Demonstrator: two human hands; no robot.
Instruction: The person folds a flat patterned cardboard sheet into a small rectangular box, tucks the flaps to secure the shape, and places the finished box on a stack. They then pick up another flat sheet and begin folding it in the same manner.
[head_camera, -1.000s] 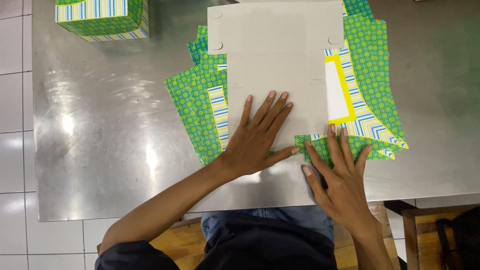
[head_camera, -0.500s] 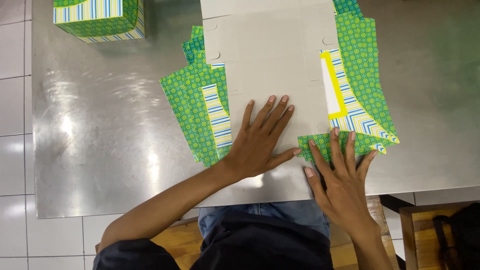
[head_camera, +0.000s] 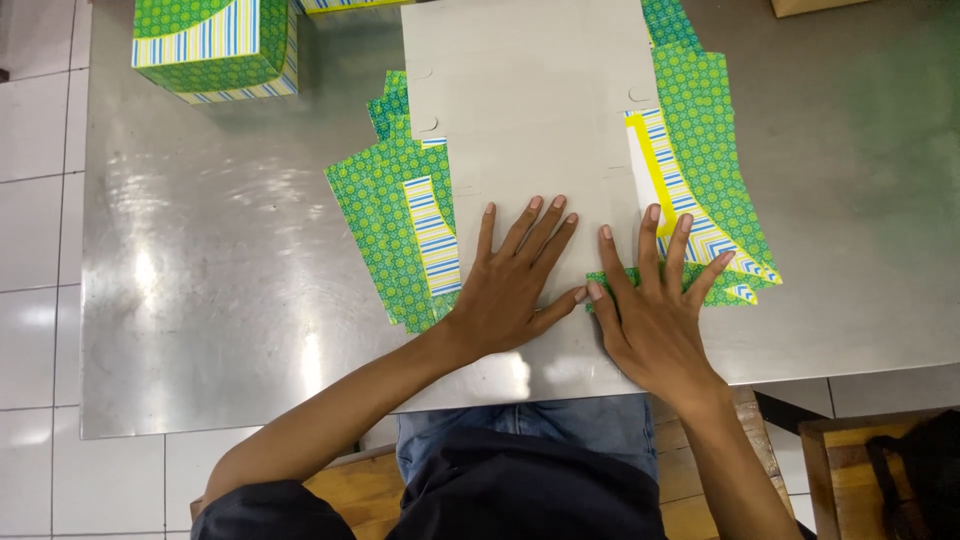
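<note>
A large grey cardboard sheet (head_camera: 530, 110) lies blank side up on a steel table (head_camera: 200, 280), over a pile of flat green patterned box blanks (head_camera: 385, 220) with blue-striped and yellow parts. My left hand (head_camera: 515, 280) presses flat on the near part of the grey sheet, fingers spread. Beside it, my right hand (head_camera: 655, 300) lies flat with fingers spread across the sheet's near right edge and a small green folded flap (head_camera: 735, 292). Neither hand grips anything.
A finished green box (head_camera: 215, 45) with blue and yellow stripes stands at the table's far left. More green blanks (head_camera: 710, 150) stick out on the sheet's right side. White floor tiles lie to the left; a wooden stool (head_camera: 860, 470) and a dark bag are at lower right.
The view has shifted a little, so the sheet and the pile sit further left in the picture. Both hands stay flat on the sheet's near edge, the right one slid slightly leftwards.
</note>
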